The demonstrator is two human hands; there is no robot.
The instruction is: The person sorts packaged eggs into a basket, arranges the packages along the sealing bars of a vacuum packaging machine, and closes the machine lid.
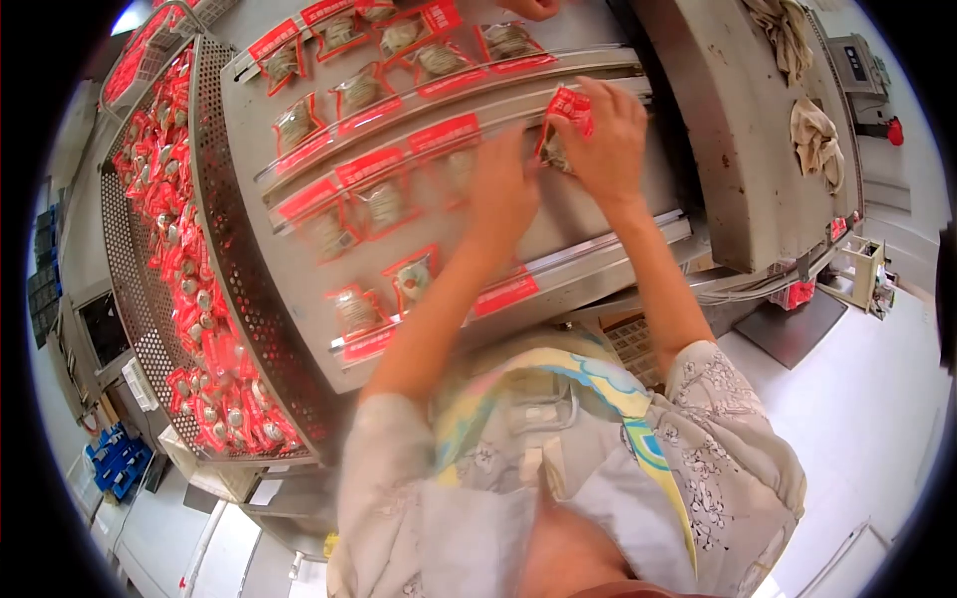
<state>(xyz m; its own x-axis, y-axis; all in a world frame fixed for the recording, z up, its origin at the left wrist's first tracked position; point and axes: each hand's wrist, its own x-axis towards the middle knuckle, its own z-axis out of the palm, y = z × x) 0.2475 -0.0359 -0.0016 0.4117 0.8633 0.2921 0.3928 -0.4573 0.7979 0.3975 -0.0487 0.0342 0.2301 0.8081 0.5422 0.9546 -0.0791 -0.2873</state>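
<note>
My right hand (610, 145) is closed on a red-printed plastic food packet (566, 115), above the right part of the metal work surface (588, 204). My left hand (501, 189) is just left of it, close to another clear pouch (461, 171) lying on the plate. Motion smears its fingers, so I cannot tell whether they hold anything. Rows of similar pouches lie with their red ends along metal bars (449, 106). Two pouches, one of them a clear-fronted pouch (409, 279), lie in the nearest row beside my left forearm.
On the left stands a perforated metal bin (224, 214) full of red packets (184, 239). Part of another person's hand (533, 8) shows at the top edge. A metal housing (713, 140) with cloths (817, 145) on it flanks the surface at right.
</note>
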